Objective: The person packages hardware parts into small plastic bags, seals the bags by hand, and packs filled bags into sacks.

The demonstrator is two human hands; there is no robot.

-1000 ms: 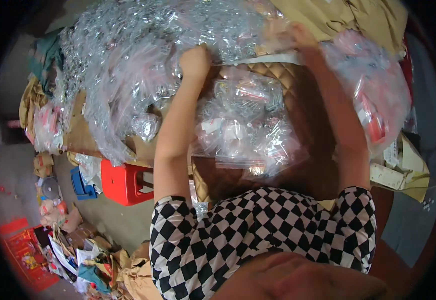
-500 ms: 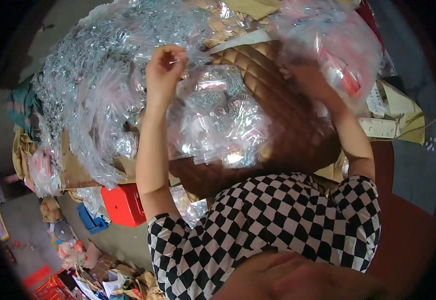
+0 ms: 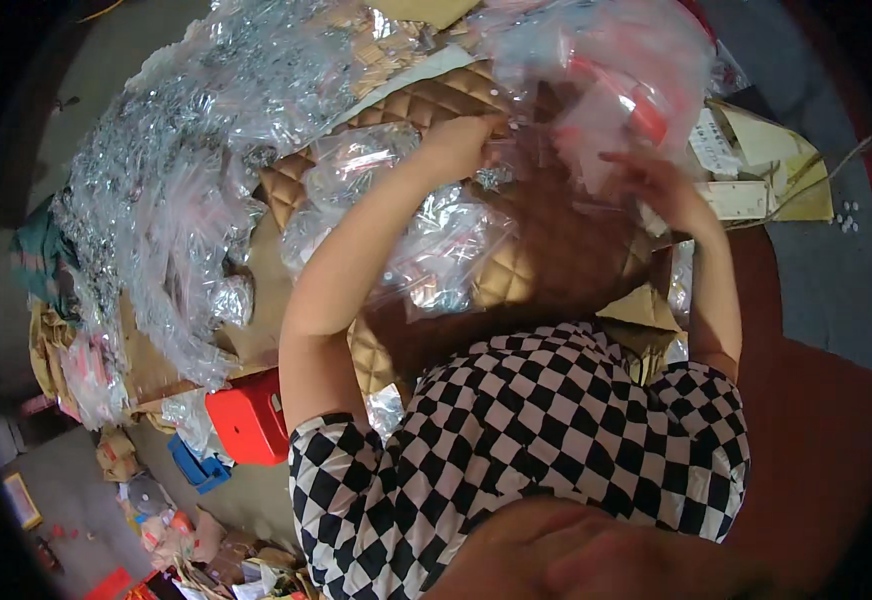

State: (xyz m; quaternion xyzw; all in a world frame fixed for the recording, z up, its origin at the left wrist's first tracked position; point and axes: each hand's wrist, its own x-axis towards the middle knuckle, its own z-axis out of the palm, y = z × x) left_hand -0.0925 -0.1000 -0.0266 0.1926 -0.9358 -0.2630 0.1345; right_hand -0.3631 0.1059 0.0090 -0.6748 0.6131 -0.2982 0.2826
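My left hand [image 3: 461, 148] is closed, its fingertips pinched at the edge of a small clear plastic bag [image 3: 497, 178] with something shiny in it; its exact contents are too small to tell. Further right, my right hand [image 3: 668, 192] has its fingers apart, partly blurred, beside a big pinkish clear bag [image 3: 596, 120]. Under my left forearm lies a pile of small filled zip bags [image 3: 436, 245] with shiny metal pieces. They rest on a brown quilted cover [image 3: 509, 278].
A large heap of shiny clear packets [image 3: 176, 190] spreads over the left side. At the right are cardboard [image 3: 771, 150] and a pale strip [image 3: 736, 200]. A red stool [image 3: 249, 418] and a blue plastic item [image 3: 198, 463] stand on the floor at lower left.
My left hand has moved right, from beside the heap to over the quilted cover. My right hand has moved slightly right, and its fingers now show apart. The view has shifted a little.
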